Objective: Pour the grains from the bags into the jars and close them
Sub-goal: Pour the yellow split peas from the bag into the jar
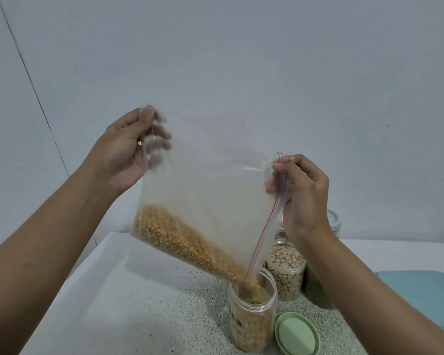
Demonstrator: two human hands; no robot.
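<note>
A pale blue flat piece, perhaps a tray, lies on the speckled counter below a white wall

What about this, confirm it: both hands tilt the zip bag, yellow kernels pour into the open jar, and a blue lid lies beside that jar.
Not quite. The head view shows the lid beside the open jar is green, not blue. The zip bag part holds.

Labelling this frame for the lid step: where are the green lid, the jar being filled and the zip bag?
green lid (296, 334), head view, its flat centre.
jar being filled (251, 325), head view, its clear side wall.
zip bag (210, 190), head view, its empty clear middle.
</note>
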